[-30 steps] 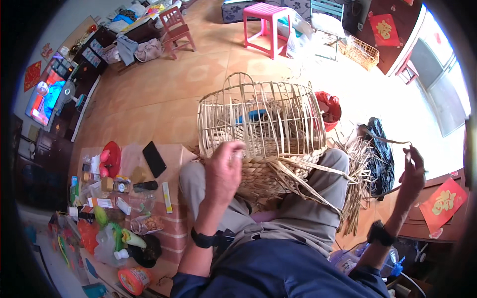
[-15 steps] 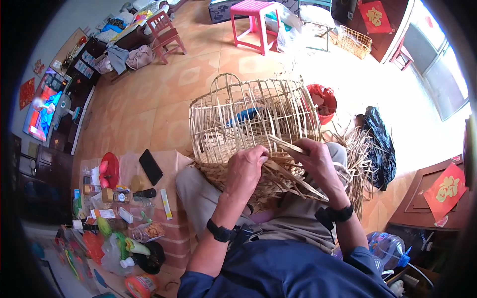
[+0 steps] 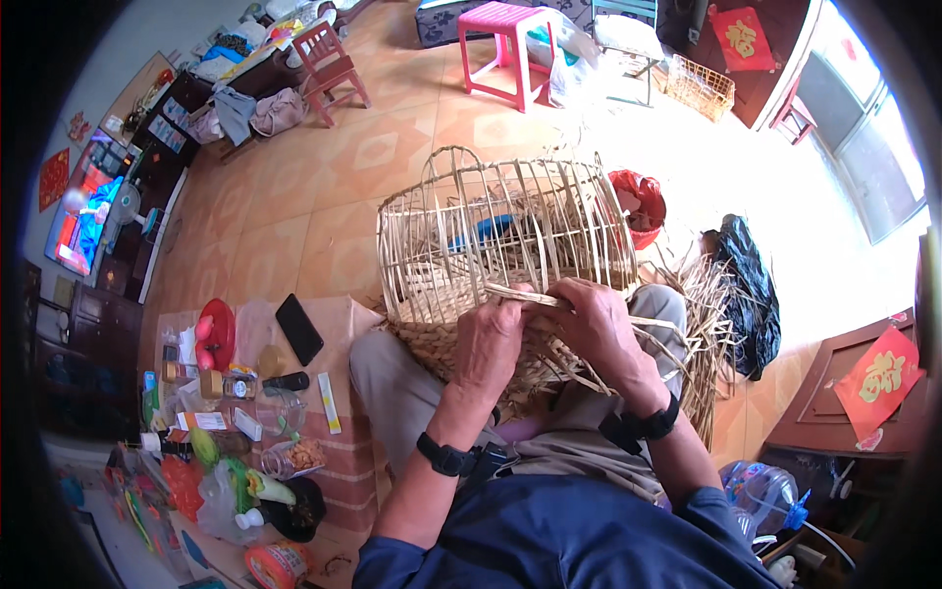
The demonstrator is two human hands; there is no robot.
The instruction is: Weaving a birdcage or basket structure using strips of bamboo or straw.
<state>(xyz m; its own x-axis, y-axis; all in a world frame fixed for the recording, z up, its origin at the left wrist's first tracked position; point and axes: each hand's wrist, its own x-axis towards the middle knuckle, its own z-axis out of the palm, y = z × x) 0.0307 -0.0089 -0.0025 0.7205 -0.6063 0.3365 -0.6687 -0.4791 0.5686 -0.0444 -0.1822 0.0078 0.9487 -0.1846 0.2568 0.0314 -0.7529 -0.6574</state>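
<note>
Part of basket [image 3: 446, 307] hidden behind left hand [image 3: 488, 344] and right hand [image 3: 603, 329]; exact grip on strips [image 3: 506, 292] partly covered. Blue thing [image 3: 483, 233] in basket partly hidden, kind unclear. Contents of red bin [image 3: 648, 239] too small to tell. Screen [image 3: 86, 218] blurred. Sofa [image 3: 442, 24], chair [image 3: 622, 32] cut off at top, orange tub [image 3: 277, 566] at bottom.

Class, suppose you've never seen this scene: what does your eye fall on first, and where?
The big straw-coloured basket in the middle stands out first, with the left hand and right hand together at its near side. Toward the top, a bright pink stool stands on the tiled floor. At the far left, a lit screen glows blue and red.
</note>
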